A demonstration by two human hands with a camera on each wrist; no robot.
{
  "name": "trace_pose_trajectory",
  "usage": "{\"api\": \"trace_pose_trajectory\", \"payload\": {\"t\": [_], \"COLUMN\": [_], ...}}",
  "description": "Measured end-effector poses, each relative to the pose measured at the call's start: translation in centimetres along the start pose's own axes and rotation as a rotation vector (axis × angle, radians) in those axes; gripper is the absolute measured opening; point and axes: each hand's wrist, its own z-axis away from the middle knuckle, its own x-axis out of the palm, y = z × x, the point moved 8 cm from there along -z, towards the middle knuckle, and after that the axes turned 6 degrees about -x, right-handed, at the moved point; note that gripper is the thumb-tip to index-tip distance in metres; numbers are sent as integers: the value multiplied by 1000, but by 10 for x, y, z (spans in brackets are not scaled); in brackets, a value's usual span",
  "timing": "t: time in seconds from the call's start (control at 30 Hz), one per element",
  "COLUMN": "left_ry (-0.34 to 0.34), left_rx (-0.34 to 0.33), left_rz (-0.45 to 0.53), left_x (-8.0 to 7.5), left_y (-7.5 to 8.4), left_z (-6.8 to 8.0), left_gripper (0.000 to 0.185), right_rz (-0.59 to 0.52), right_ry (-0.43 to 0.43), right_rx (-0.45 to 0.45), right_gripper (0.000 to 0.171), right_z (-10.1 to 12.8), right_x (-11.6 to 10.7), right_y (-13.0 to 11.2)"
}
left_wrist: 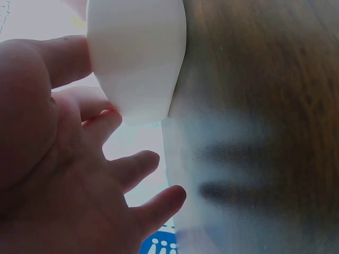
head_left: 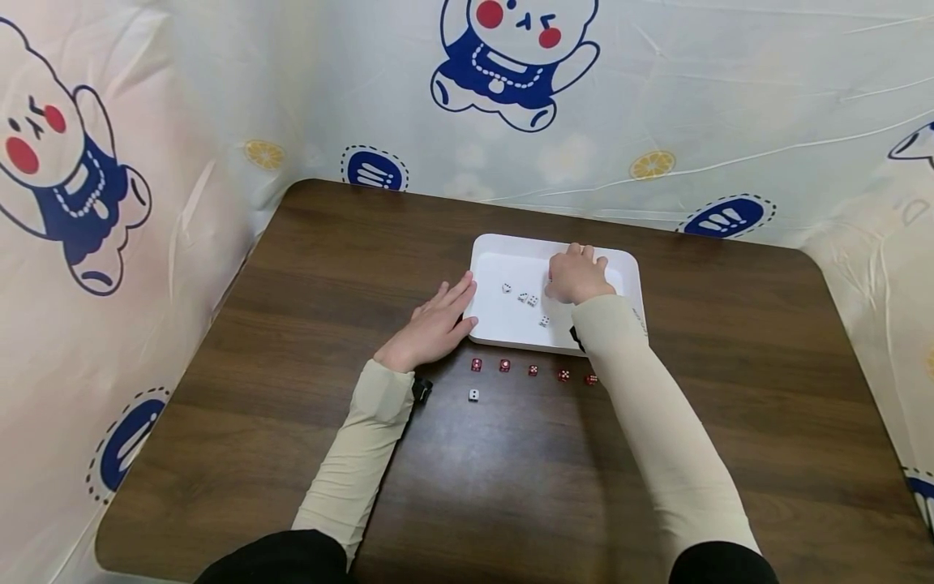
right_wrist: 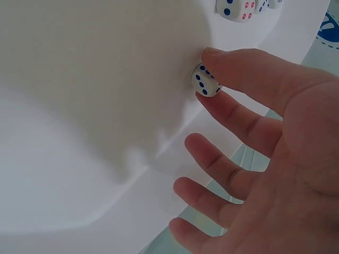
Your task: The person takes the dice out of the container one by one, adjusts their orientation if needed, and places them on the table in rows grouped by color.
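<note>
A white tray [head_left: 489, 251] lies on the brown table and holds several white dice [head_left: 523, 298]. My right hand [head_left: 576, 276] is inside the tray, and its thumb and forefinger pinch one white die [right_wrist: 205, 80] with blue pips. More white dice [right_wrist: 237, 8] lie farther off in the tray [right_wrist: 79, 106]. My left hand [head_left: 434, 324] lies flat on the table, its straight fingers touching the tray's left edge [left_wrist: 137, 58]. In front of the tray stands a row of several red dice [head_left: 504, 366], with one white die [head_left: 473, 395] nearer to me.
The dark wooden table [head_left: 306, 268] is walled on three sides by a cartoon-printed sheet [head_left: 657, 105]. My two sleeved forearms [head_left: 657, 422] reach across the near half. Bare wood [head_left: 744, 373] lies right of the tray.
</note>
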Motion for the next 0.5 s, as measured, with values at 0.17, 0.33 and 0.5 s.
{"api": "trace_pose_trajectory", "payload": {"t": [0.17, 0.33, 0.5], "left_ry": [1, -1, -1], "left_rx": [3, 2, 0], "left_rz": [-2, -5, -3], "left_x": [0, 0, 0], "left_y": [0, 0, 0], "left_z": [0, -1, 0], "left_gripper": [62, 62, 62], "right_rz": [6, 5, 9], "right_ry": [7, 5, 8], "right_rx": [0, 2, 3], "right_gripper": [18, 17, 16], "right_z": [1, 1, 1], "right_x": [0, 0, 0], "right_y": [0, 0, 0]}}
